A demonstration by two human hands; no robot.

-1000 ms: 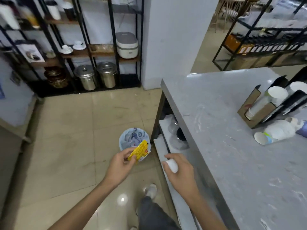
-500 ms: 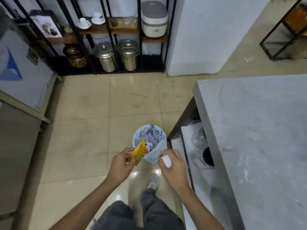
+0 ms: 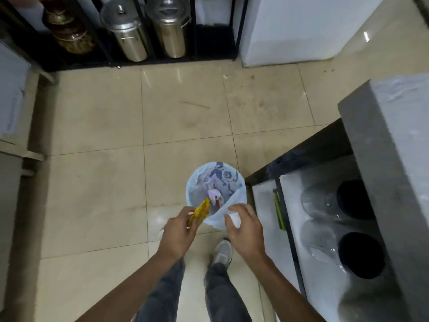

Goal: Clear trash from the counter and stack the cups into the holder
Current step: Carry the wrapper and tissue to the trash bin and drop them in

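Left hand (image 3: 177, 233) pinches yellow wrapper (image 3: 201, 211) | right hand (image 3: 246, 228) grips white wad (image 3: 233, 220) | over bin (image 3: 214, 194)

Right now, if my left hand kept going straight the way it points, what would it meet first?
Most likely the near rim of the blue-lined trash bin: the left hand aims its yellow wrapper there, though depth is uncertain.

Bin mouth (image 3: 214, 182) open above; counter (image 3: 371, 140) crowds right.
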